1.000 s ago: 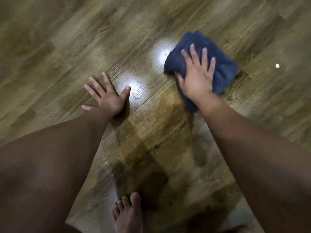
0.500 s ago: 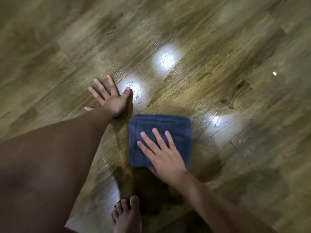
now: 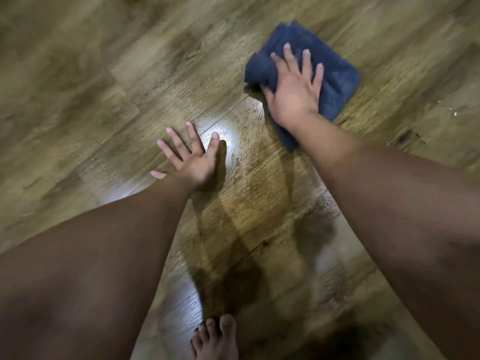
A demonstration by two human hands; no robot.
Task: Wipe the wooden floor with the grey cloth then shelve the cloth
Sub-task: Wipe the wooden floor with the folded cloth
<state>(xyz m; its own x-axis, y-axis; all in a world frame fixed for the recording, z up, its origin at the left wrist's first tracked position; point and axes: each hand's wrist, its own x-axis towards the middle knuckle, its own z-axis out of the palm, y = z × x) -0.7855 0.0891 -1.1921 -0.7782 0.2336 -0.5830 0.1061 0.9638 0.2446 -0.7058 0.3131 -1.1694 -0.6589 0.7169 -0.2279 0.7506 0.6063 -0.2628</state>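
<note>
A wooden floor (image 3: 145,81) of brown planks with visible grain fills the whole frame, with bright patches of reflected light near the centre and lower middle, and a few pale specks at the right edge. The grey cloth (image 3: 335,74), folded and somewhat bunched at its left side, lies on the floor in the upper right of the frame. The right hand (image 3: 294,85) presses flat on top of the cloth, fingers spread and straight, thumb at the cloth's left edge. The left hand (image 3: 192,159) rests palm-down on the bare floor at the centre of the frame, fingers splayed and straight, holding nothing, well apart from the cloth. Both forearms reach in from the lower corners. A bare foot (image 3: 215,339) stands at the bottom centre.
</note>
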